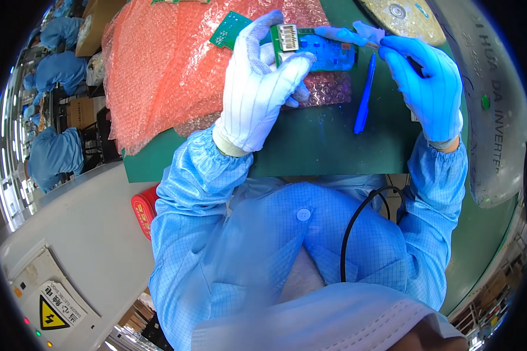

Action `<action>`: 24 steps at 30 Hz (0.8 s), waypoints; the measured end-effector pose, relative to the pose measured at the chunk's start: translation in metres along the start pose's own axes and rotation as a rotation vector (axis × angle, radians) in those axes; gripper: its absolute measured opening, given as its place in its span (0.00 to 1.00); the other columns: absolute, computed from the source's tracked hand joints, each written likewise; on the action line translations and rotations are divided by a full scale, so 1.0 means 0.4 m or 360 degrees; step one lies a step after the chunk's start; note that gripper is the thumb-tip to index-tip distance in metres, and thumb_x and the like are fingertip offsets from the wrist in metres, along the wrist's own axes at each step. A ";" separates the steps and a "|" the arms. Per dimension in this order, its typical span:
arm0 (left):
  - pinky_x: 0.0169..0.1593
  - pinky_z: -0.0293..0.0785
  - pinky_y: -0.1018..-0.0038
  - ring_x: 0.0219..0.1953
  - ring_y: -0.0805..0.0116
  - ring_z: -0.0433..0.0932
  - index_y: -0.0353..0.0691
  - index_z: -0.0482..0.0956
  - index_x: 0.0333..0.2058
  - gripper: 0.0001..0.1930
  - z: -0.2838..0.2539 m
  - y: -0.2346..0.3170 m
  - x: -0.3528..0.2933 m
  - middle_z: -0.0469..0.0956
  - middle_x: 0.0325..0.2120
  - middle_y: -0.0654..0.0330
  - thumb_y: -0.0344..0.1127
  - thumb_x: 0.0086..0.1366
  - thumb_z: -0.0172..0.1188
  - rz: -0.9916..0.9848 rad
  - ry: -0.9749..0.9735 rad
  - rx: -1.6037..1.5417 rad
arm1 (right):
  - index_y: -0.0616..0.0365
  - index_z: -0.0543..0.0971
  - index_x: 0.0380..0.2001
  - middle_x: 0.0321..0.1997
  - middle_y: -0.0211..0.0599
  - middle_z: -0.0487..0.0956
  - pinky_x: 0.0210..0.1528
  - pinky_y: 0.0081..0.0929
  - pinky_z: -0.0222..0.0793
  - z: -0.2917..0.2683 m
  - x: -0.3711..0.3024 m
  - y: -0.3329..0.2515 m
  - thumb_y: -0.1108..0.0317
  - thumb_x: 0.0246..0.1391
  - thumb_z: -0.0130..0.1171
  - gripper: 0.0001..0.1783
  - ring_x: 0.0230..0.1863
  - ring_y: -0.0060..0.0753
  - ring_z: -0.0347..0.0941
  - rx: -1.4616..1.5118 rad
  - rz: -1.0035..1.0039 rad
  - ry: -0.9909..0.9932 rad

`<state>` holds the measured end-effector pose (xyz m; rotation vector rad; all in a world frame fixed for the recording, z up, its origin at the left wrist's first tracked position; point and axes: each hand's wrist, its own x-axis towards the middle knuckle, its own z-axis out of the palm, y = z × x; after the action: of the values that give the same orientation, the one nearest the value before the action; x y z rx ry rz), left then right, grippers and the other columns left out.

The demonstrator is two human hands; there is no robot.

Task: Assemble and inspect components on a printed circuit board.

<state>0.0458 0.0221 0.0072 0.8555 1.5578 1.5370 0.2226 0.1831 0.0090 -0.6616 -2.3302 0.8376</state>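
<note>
Board [332,55], held at one o'clock over the surface [316,152] and bubble wrap [158,76], looks light, stiff and fragile; its edges seem the safest hold. The left hand [260,88] pinches its nine o'clock end, thumb and fingers closed about it. At the board's three o'clock, the right hand [430,88] has its grip drawn narrow beside a small blue-lit item; whether it pinches this, I cannot tell.

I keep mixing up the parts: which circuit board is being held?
The held board, in the left hand, has a white connector at its left end; the loose board lies on pink bubble wrap.
</note>
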 end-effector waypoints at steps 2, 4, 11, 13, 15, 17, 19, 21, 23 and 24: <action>0.24 0.73 0.81 0.22 0.75 0.76 0.32 0.53 0.61 0.36 -0.002 0.006 0.001 0.77 0.31 0.56 0.36 0.60 0.62 -0.0010 0.0010 0.0067 | 0.59 0.82 0.38 0.20 0.31 0.76 0.21 0.18 0.63 0.002 -0.002 -0.005 0.70 0.53 0.62 0.09 0.19 0.18 0.70 -0.0013 0.0095 0.0008; 0.24 0.73 0.80 0.22 0.75 0.76 0.32 0.53 0.61 0.36 -0.001 0.005 0.002 0.77 0.30 0.56 0.36 0.60 0.62 -0.0015 0.0025 0.0137 | 0.59 0.82 0.38 0.20 0.31 0.76 0.21 0.18 0.62 0.002 0.000 0.003 0.70 0.53 0.62 0.09 0.19 0.18 0.70 0.0013 -0.0051 0.0037; 0.23 0.73 0.80 0.22 0.74 0.76 0.32 0.51 0.62 0.38 -0.016 0.003 0.002 0.77 0.29 0.55 0.36 0.60 0.62 -0.0013 -0.0014 -0.0007 | 0.60 0.81 0.40 0.28 0.30 0.78 0.28 0.16 0.65 0.020 -0.021 0.032 0.71 0.55 0.61 0.10 0.26 0.18 0.71 0.0647 0.0108 0.0199; 0.23 0.73 0.80 0.22 0.73 0.77 0.32 0.50 0.63 0.39 -0.025 0.005 0.003 0.77 0.30 0.54 0.37 0.60 0.62 0.0008 -0.0003 -0.0034 | 0.61 0.81 0.40 0.32 0.29 0.79 0.32 0.16 0.67 0.021 -0.028 0.050 0.72 0.55 0.60 0.10 0.30 0.18 0.73 0.1098 0.0337 0.0284; 0.24 0.73 0.80 0.24 0.71 0.77 0.30 0.47 0.63 0.40 -0.025 0.020 0.005 0.76 0.33 0.52 0.38 0.60 0.62 0.0039 -0.0045 -0.0230 | 0.61 0.81 0.41 0.34 0.29 0.80 0.35 0.15 0.68 0.016 -0.024 0.053 0.72 0.55 0.60 0.10 0.32 0.18 0.73 0.1329 0.0446 0.0312; 0.24 0.72 0.80 0.22 0.72 0.76 0.31 0.46 0.63 0.38 -0.006 0.070 0.011 0.75 0.29 0.54 0.32 0.61 0.58 -0.0187 0.0123 -0.0179 | 0.61 0.82 0.40 0.37 0.31 0.81 0.43 0.18 0.69 -0.005 -0.020 0.039 0.73 0.55 0.60 0.10 0.39 0.21 0.75 0.0584 0.0659 0.0294; 0.23 0.70 0.81 0.20 0.73 0.75 0.32 0.46 0.64 0.35 0.010 0.086 0.024 0.75 0.26 0.57 0.26 0.62 0.55 -0.0420 0.0223 -0.0149 | 0.61 0.82 0.40 0.38 0.32 0.81 0.48 0.19 0.70 -0.032 -0.035 0.052 0.73 0.55 0.60 0.09 0.42 0.23 0.76 0.0167 0.0778 0.0319; 0.23 0.70 0.81 0.20 0.72 0.75 0.33 0.46 0.64 0.35 -0.018 0.054 0.000 0.74 0.25 0.57 0.27 0.62 0.54 -0.0128 0.0153 -0.0397 | 0.62 0.82 0.41 0.38 0.34 0.82 0.49 0.23 0.71 -0.006 -0.037 0.078 0.74 0.55 0.60 0.10 0.42 0.24 0.77 0.0281 0.0738 0.0447; 0.23 0.70 0.81 0.20 0.73 0.75 0.33 0.46 0.64 0.35 -0.072 -0.054 0.072 0.74 0.25 0.57 0.27 0.62 0.54 0.0615 -0.0308 -0.0479 | 0.62 0.82 0.41 0.39 0.35 0.82 0.50 0.24 0.71 -0.014 -0.034 0.063 0.74 0.55 0.60 0.10 0.42 0.25 0.77 0.0239 0.0681 0.0403; 0.23 0.70 0.81 0.20 0.73 0.75 0.33 0.46 0.64 0.35 -0.095 -0.107 0.101 0.74 0.25 0.57 0.27 0.62 0.54 0.1353 -0.0795 -0.0553 | 0.61 0.81 0.41 0.39 0.36 0.82 0.51 0.25 0.71 -0.024 -0.033 0.048 0.74 0.55 0.59 0.10 0.43 0.26 0.77 0.0176 0.0640 0.0375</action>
<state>-0.0044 0.0375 -0.0390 1.6513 0.5374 1.8689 0.2431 0.1919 -0.0027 -1.1376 -1.9533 0.9938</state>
